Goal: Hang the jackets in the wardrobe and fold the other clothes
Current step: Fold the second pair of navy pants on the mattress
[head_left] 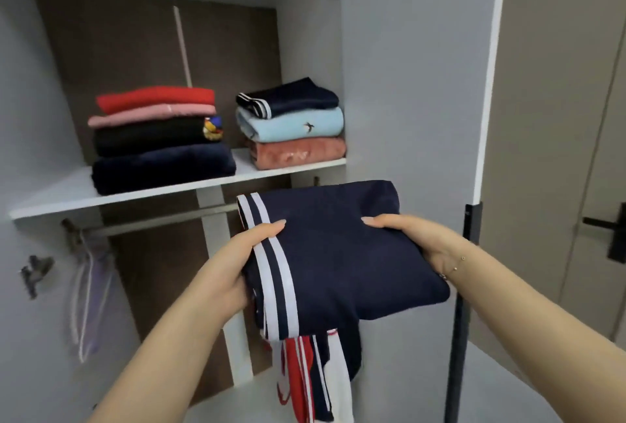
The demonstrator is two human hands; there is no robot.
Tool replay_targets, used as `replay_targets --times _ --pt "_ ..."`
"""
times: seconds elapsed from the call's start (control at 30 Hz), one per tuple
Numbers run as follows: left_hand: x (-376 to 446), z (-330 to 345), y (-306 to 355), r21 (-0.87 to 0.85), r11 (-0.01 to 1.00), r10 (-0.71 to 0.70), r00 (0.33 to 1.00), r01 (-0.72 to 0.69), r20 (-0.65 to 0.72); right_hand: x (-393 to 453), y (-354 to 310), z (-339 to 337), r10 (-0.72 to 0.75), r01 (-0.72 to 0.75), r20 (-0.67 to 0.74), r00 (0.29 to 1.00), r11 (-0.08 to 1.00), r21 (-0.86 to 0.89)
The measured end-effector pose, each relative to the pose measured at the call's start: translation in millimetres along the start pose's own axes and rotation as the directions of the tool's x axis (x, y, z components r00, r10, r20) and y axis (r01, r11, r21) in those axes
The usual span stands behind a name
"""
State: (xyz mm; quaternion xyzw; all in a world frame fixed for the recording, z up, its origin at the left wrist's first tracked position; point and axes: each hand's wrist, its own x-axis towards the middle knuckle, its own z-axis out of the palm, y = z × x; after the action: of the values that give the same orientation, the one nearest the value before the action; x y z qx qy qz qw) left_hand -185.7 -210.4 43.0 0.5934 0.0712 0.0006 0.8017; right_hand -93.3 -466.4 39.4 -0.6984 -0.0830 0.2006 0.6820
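A: Start with the biggest thing. What fills the frame?

B: The open wardrobe (406,83). Its white shelf (61,200) crosses the left and centre, and below it runs a hanging rail (162,219) with pale hangers (89,287) at lower left, too blurred to count.

A: What sits on the shelf?

B: Two stacks. The left stack (159,141) has four folded pieces; the right stack (293,124), against the wardrobe's side wall, has three. I'd say they're piled flat so they stay square.

A: And the garment in hand?

B: One folded navy garment (338,253) with white stripes, centre frame, held just below and in front of the shelf edge, probably bound for a stack. A red, white and navy piece (298,378) dangles beneath it.

A: The hands?

B: Two. The left hand (237,260) has its fingers clamped on the striped edge; the right hand (416,239) has its fingers clamped on the opposite edge, likely keeping the fold flat.
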Motion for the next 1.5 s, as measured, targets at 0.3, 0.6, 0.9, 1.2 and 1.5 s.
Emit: replay_targets --times 0.3,0.6,0.9,1.2,1.5 --pt "114 33 160 0.082 0.941 0.337 0.927 -0.327 -0.163 143 -190 -14 -0.299 0.311 0.128 0.945 0.947 -0.078" --pt "253 35 290 0.1 0.908 0.418 0.881 -0.406 -0.221 266 -357 -13 -0.369 0.35 0.018 0.929 0.866 -0.357" --pt "383 10 303 0.028 0.982 0.19 0.973 -0.188 -0.13 395 -369 -15 -0.381 0.164 -0.16 0.911 0.688 -0.707" --pt "352 -14 250 0.68 0.532 0.656 0.753 -0.505 0.046 352 -336 -20 -0.693 0.629 0.343 0.634 0.203 -0.75" --pt "368 -12 230 0.857 -0.288 0.816 0.36 -0.427 0.453 374 -296 -24 -0.627 0.62 0.478 0.615 0.01 -0.785"
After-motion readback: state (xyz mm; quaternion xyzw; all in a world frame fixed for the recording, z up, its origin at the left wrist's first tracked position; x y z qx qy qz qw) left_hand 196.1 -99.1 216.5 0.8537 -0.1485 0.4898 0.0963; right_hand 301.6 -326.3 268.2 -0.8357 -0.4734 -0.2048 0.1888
